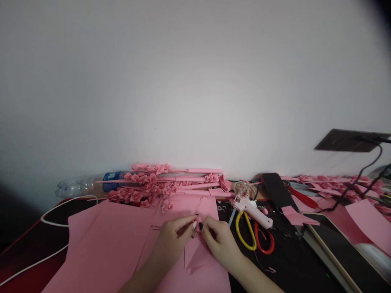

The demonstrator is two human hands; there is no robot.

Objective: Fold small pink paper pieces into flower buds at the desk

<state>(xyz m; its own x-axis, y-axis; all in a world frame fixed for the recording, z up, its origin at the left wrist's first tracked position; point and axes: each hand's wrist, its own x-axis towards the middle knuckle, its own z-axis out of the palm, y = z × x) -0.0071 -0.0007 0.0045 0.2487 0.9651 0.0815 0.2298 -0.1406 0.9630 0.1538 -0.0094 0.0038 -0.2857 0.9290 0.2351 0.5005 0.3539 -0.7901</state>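
My left hand [173, 235] and my right hand [220, 241] meet above the pink paper sheets [171, 264]. Thumbs and fingertips of both are closed on a small folded piece of pink paper [198, 223], mostly covered by the fingers. Just below them lies a loose pink paper scrap [197, 260] with a raised edge. A small pink paper flower [166, 206] rests on the sheets beyond my left hand. Behind it, pink paper flower stems [195, 179] are piled along the wall.
Right of my hands are scissors [256, 240] with yellow and red handles and a white glue gun [253, 211]. A black phone [276, 191] leans near the wall. A clear plastic bottle [82, 186] lies left, by a white cable [44, 217]. More flowers [345, 183] lie right.
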